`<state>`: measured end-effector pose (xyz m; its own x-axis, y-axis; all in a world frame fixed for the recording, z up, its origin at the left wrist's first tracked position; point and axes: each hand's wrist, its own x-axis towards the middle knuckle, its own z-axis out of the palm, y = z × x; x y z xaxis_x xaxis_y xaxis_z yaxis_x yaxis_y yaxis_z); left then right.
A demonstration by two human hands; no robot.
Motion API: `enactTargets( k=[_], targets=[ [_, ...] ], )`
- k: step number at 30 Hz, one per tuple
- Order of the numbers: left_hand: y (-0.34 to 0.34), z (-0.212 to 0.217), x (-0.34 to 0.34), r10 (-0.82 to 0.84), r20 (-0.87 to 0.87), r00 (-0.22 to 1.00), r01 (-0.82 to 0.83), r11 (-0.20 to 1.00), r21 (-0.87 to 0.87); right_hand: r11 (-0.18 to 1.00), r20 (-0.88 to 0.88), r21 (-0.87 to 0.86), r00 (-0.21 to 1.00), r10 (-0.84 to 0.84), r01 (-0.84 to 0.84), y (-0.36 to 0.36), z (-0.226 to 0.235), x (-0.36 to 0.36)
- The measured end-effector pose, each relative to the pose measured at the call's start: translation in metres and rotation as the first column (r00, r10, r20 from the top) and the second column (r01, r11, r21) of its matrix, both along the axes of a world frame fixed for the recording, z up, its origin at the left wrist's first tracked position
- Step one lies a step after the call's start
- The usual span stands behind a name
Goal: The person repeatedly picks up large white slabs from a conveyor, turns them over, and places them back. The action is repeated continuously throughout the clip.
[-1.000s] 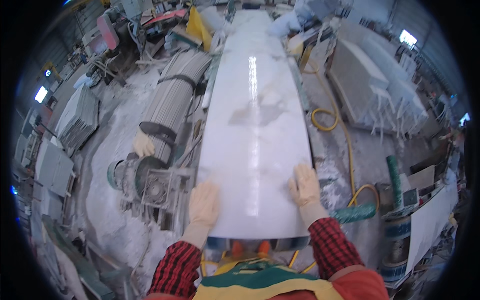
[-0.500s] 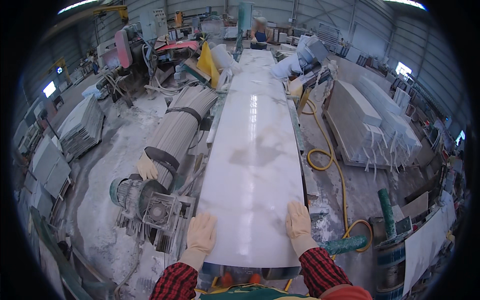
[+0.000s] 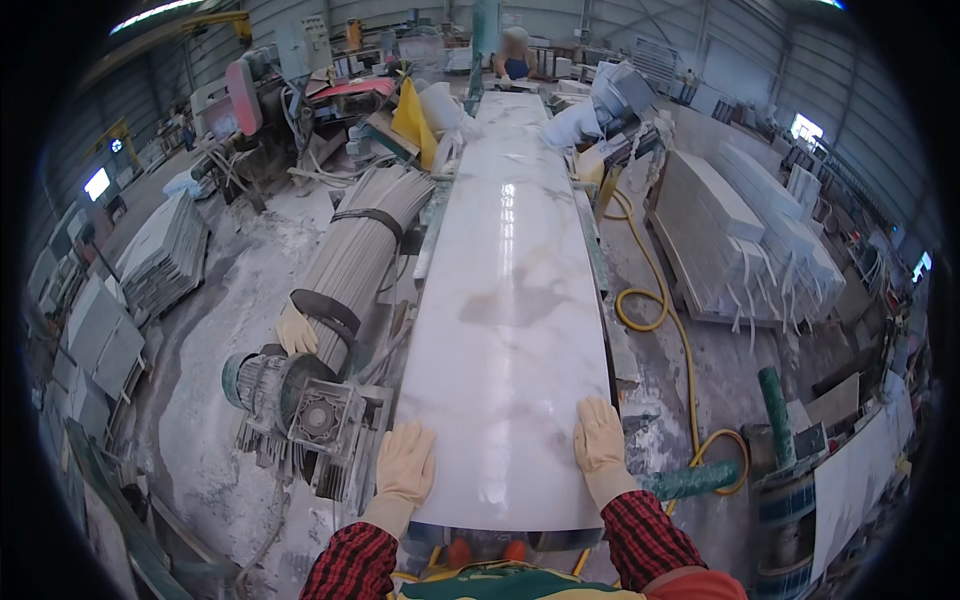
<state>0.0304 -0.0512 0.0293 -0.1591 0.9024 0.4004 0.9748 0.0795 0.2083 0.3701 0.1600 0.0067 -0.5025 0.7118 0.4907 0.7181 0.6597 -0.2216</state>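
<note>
A long, glossy white stone slab [image 3: 500, 380] with faint grey-brown veining runs straight away from me, its near end just before my body. My left hand [image 3: 404, 462], in a cream rubber glove, lies on its left edge near the close corner. On the opposite edge rests my right hand [image 3: 600, 447], gloved the same way, fingers stretched forward and lying flat. The left fingers are also extended over the top surface. Neither palm's underside shows. Red-and-black checked sleeves cover both forearms.
Left of the slab are a motor with gearbox [image 3: 270, 385] and a strapped bundle of grey strips [image 3: 350, 250]. A yellow hose [image 3: 688, 370] loops over the floor at right, near stacked stone blocks [image 3: 720, 230]. A green pipe [image 3: 697, 480] juts beside my right forearm. Another person [image 3: 515, 60] stands beyond the far end.
The view has shifted slightly. Both gloved hands stay on the slab's edges in nearly the same spots. The person at the far end has changed posture a little.
</note>
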Motion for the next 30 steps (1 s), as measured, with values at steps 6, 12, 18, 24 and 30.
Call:
enactTargets(
  k=[6,12,18,24,30],
  targets=[
    [-0.004,-0.001,0.0,0.005,0.018,1.0,-0.004,1.0,-0.023,1.0,-0.018,0.008,1.0,0.022,-0.021,-0.003,0.003,-0.001],
    [-0.009,-0.007,0.001,0.027,0.022,0.999,-0.025,0.998,-0.065,1.0,-0.021,-0.002,1.0,0.022,-0.022,-0.006,0.004,0.001],
    [-0.013,-0.011,0.002,0.042,0.032,0.999,-0.039,0.995,-0.088,1.0,-0.038,0.006,0.999,0.03,-0.03,-0.012,0.005,0.004],
    [-0.018,-0.015,0.002,0.041,0.046,0.998,-0.038,0.997,-0.067,0.999,-0.055,0.021,0.998,0.029,-0.028,-0.015,0.008,0.002],
    [-0.022,-0.01,0.005,0.034,0.084,0.996,-0.027,0.996,-0.082,0.999,-0.078,0.02,0.996,0.049,-0.048,-0.019,0.017,0.001]
  ],
)
